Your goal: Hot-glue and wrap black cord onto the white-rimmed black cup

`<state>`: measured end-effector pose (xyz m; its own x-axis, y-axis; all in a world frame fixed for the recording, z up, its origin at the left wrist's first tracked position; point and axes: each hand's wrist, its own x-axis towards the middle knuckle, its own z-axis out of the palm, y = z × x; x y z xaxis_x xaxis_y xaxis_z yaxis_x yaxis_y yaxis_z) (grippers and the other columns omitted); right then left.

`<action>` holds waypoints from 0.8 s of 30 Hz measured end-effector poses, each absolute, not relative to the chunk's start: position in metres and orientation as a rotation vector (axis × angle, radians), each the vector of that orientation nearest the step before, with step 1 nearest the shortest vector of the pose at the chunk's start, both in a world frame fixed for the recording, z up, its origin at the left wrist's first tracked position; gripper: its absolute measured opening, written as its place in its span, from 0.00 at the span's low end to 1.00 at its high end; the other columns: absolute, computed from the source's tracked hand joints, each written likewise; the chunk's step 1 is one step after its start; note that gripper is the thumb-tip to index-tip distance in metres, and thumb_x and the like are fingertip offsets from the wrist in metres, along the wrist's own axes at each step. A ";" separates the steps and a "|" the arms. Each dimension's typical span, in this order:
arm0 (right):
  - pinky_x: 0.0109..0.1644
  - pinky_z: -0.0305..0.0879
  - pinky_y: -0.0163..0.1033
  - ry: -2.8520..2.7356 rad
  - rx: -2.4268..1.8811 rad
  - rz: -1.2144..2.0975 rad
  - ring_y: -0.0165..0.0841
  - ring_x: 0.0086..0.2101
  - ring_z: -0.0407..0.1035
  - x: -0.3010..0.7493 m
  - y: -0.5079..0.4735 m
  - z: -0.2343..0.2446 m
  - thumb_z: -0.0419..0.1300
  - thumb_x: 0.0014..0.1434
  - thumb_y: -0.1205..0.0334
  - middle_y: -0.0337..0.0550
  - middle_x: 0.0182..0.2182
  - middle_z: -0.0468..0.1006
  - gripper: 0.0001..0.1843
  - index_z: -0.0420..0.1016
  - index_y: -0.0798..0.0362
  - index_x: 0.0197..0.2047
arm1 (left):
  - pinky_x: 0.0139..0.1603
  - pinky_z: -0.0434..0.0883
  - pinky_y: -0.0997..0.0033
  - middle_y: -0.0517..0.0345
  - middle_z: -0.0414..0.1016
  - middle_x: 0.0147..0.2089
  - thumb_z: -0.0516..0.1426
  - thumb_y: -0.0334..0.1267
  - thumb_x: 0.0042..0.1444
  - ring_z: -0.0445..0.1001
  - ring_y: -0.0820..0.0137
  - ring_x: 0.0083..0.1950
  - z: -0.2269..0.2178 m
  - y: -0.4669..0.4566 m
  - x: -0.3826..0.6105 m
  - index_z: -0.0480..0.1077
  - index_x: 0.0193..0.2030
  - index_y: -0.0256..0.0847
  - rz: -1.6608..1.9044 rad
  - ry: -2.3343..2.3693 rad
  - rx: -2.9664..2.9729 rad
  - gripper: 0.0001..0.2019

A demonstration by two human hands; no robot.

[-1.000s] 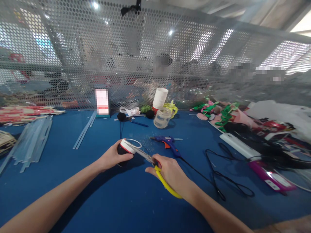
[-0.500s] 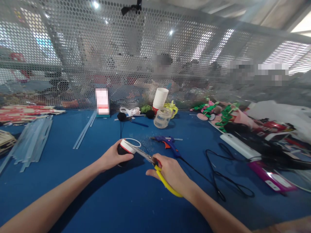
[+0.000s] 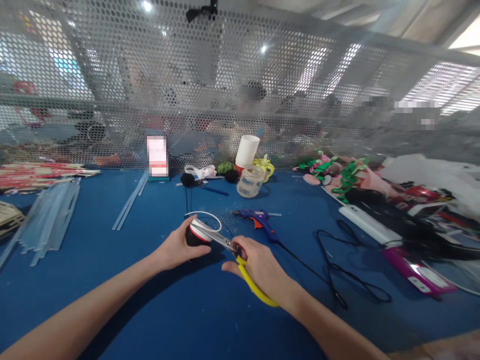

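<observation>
My left hand (image 3: 179,246) is wrapped around a small paper cup (image 3: 197,234), white at the top with a red line, its lower part covered in black. A thin white rim strip (image 3: 210,215) curls away from the cup's top in a loop, still joined to it as far as I can see. My right hand (image 3: 260,265) grips scissors (image 3: 221,241) with yellow handles. Their blades point left and lie against the white part of the cup; the tips are hard to make out. A black thread (image 3: 186,202) runs from the cup area to a black yarn ball (image 3: 187,180).
A blue glue gun (image 3: 258,220) lies beyond my right hand, its cord trailing right. Behind stand a clear jar (image 3: 250,182) and stacked white cups (image 3: 248,150). Glue sticks (image 3: 52,215) lie left; a power strip (image 3: 369,225) and craft pieces (image 3: 350,180) lie right.
The cup in my left hand has turned and moved slightly right. The white strip loop stands out further from it, and the scissors have shifted a little left.
</observation>
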<state>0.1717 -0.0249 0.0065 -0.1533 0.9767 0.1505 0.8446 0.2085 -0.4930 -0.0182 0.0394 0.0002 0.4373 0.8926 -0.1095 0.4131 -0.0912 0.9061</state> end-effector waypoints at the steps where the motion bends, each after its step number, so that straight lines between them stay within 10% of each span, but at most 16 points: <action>1: 0.27 0.55 0.34 -2.063 -1.689 0.403 0.32 0.25 0.62 0.172 -0.025 0.007 0.60 0.42 0.49 0.38 0.23 0.67 0.16 0.64 0.52 0.29 | 0.47 0.65 0.58 0.46 0.69 0.46 0.60 0.44 0.38 0.66 0.57 0.48 0.000 0.039 -0.018 0.47 0.57 0.34 0.605 1.147 1.701 0.40; 12: 0.24 0.54 0.33 -2.071 -1.657 0.371 0.29 0.21 0.60 0.175 -0.025 0.010 0.56 0.49 0.52 0.37 0.21 0.67 0.12 0.64 0.52 0.30 | 0.53 0.58 0.60 0.45 0.63 0.52 0.59 0.46 0.40 0.61 0.58 0.53 0.011 0.044 -0.024 0.50 0.56 0.36 0.662 0.978 1.555 0.37; 19: 0.26 0.55 0.33 -2.086 -1.674 0.416 0.30 0.23 0.61 0.177 -0.026 0.011 0.59 0.44 0.48 0.37 0.22 0.67 0.17 0.64 0.52 0.30 | 0.28 0.68 0.67 0.46 0.68 0.42 0.59 0.49 0.40 0.71 0.68 0.29 0.009 0.043 -0.027 0.48 0.56 0.38 0.504 0.790 1.219 0.39; 24: 0.29 0.57 0.35 -2.108 -1.639 0.383 0.32 0.27 0.63 0.178 -0.023 0.009 0.61 0.40 0.47 0.38 0.25 0.68 0.20 0.63 0.52 0.31 | 0.47 0.63 0.63 0.47 0.65 0.48 0.60 0.42 0.40 0.66 0.62 0.47 0.006 0.043 -0.025 0.50 0.56 0.36 0.639 0.929 1.496 0.37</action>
<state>0.1783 -0.0228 0.0093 -0.2003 0.9645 0.1720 0.8425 0.2592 -0.4723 -0.0247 0.0435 0.0058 0.5297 0.8396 -0.1200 0.1883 0.0215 0.9819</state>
